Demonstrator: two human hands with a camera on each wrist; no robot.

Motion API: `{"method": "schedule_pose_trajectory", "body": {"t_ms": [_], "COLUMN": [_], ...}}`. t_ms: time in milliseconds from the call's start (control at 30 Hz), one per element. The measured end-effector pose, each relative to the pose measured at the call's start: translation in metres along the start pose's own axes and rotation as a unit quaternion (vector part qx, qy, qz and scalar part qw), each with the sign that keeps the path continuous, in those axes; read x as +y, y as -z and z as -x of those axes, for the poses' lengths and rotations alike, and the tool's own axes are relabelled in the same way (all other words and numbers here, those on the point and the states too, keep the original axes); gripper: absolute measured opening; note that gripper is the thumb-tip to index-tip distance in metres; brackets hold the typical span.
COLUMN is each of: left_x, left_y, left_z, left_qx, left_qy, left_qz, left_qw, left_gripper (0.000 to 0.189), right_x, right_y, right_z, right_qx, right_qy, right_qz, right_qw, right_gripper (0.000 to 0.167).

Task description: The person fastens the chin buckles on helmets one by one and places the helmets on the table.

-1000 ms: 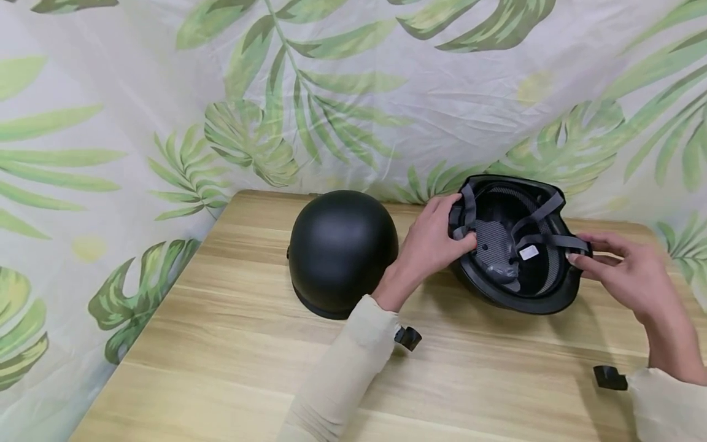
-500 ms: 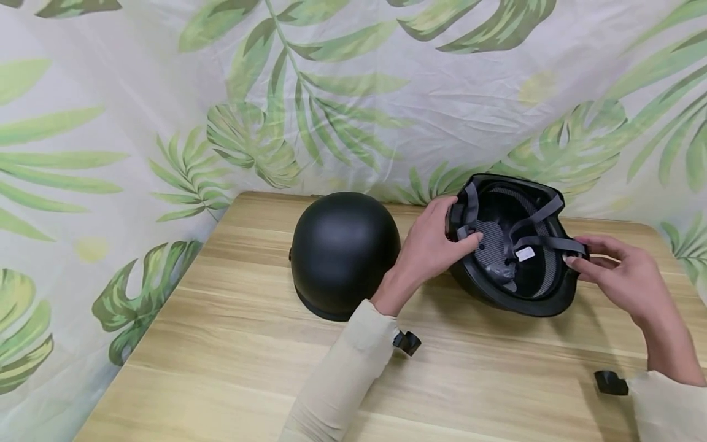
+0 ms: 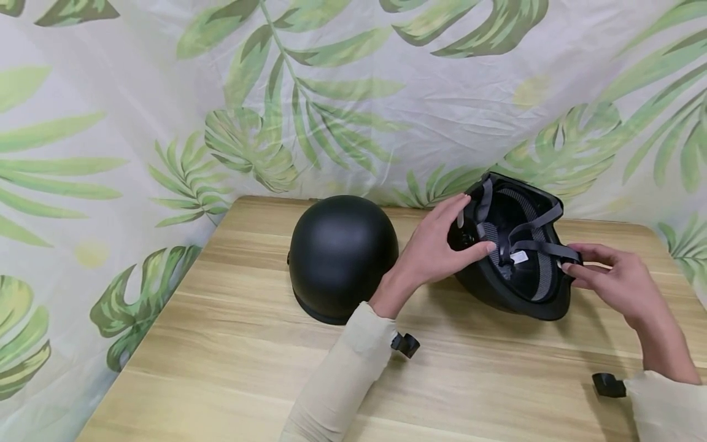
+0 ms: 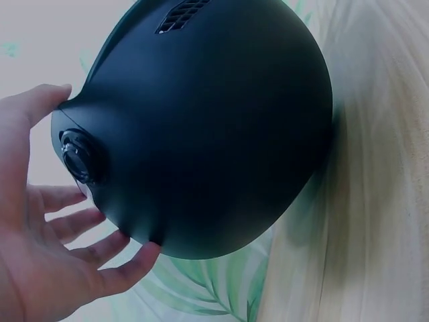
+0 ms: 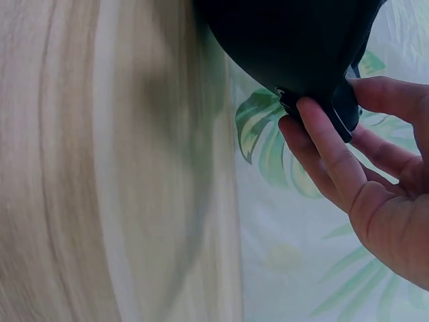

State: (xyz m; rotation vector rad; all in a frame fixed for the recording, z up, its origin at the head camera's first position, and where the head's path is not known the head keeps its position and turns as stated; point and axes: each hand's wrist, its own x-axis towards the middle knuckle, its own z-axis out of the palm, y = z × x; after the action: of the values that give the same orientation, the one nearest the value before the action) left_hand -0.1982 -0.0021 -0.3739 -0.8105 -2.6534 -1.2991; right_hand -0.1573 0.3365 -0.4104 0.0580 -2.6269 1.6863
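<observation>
In the head view, a black helmet [image 3: 486, 288] is held tilted at the right, its hollow inside toward me. Grey chin straps [image 3: 544, 247] cross the opening, and a small white label [image 3: 519, 256] shows on the inner side. My left hand [image 3: 428, 248] grips its left edge, thumb over the rim and fingers along the outer shell. In the left wrist view, those fingers spread beside a round black knob [image 4: 77, 157] on the shell. My right hand [image 3: 621, 279] pinches the right edge beside the strap; in the right wrist view, two fingertips press the outside.
A second black helmet [image 3: 342, 255] sits dome up on the wooden table [image 3: 232, 356], left of my left hand and partly behind its wrist. A leaf-patterned cloth [image 3: 353, 104] hangs right behind the table. Black wrist pieces [image 3: 405, 345] stick out at both cuffs.
The held helmet has turned, so its opening faces more to the right and more of the outer shell shows below. Both hands keep hold; the right has shifted slightly left. The other helmet stays put.
</observation>
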Motion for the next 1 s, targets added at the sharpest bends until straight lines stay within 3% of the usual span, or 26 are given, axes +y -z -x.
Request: {"method": "schedule_pose_trajectory", "body": {"t_ms": [200,433,700,833,1000], "left_x": [0.000,0.001,-0.002,-0.002,0.004], "left_y": [0.002,0.002,0.004,0.007,0.005], "left_z": [0.000,0.000,-0.002,-0.003,-0.002], "left_qx": [-0.003,0.001,-0.023,-0.038,-0.021], "left_qy": [0.008,0.030,0.022,0.018,0.008], "left_qz": [0.010,0.026,0.018,0.015,0.009], "left_qw": [0.9999,0.9992,0.9993,0.9990,0.9997], "left_gripper": [0.090,0.093,0.088,0.088,0.089], "right_x": [0.002,0.002,-0.003,-0.001,0.003], "right_y": [-0.002,-0.002,-0.004,-0.005,-0.011], "right_z": [-0.001,-0.003,-0.004,-0.005,-0.006], "right_qx": [-0.009,-0.012,0.007,0.009,-0.011], "right_qy": [-0.007,-0.009,-0.018,-0.006,0.010], "right_qz": [0.016,0.114,0.197,0.195,0.183], "right_qw": [0.9998,0.9934,0.9801,0.9808,0.9830], "right_gripper": [0.032,0.062,0.064,0.061,0.057]}}
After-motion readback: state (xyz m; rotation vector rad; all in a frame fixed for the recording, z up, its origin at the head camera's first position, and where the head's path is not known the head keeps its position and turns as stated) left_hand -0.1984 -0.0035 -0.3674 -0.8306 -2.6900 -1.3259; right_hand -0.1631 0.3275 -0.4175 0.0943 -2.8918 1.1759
